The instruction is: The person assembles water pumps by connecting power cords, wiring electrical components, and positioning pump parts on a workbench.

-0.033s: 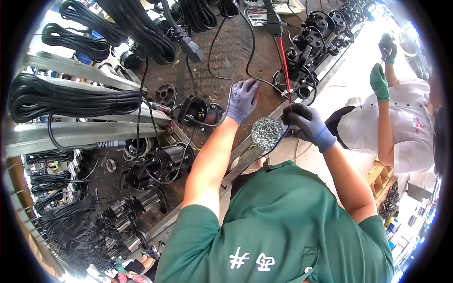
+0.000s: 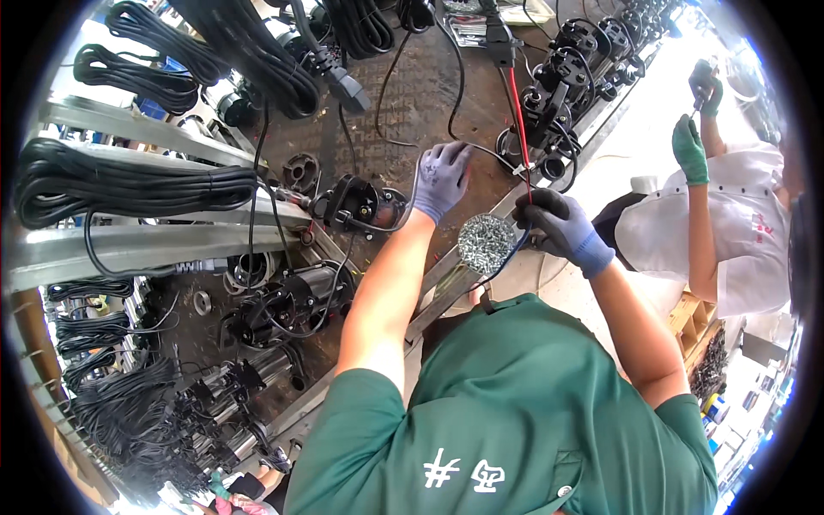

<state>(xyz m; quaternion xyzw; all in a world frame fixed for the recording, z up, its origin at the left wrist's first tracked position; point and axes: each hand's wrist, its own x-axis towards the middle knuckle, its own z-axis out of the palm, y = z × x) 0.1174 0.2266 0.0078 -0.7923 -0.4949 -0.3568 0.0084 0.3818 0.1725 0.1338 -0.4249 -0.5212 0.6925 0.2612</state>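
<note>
My left hand (image 2: 442,180), in a grey glove, rests low over the brown bench with its fingers curled together. A thin black cable (image 2: 415,193) loops up to it from a black motor part (image 2: 365,204) on its left; the fingers hide where it ends. My right hand (image 2: 560,225), in a grey glove with dark fingers, is closed at the bench edge. A red wire (image 2: 518,112) comes down into its fingertips from a hanging black connector (image 2: 500,43), and a blue wire (image 2: 515,251) runs from the same fingers. Between my hands stands a round container of small screws (image 2: 487,243).
Bundled black cables (image 2: 137,184) hang along metal rails (image 2: 129,249) at left. Black motors line the bench at upper right (image 2: 558,86) and lower left (image 2: 296,296). A co-worker in a white shirt (image 2: 687,227) and green gloves works at the right.
Both my hands stay almost in place. The black cable above my left hand has shifted slightly. A small white round thing now shows beside the co-worker.
</note>
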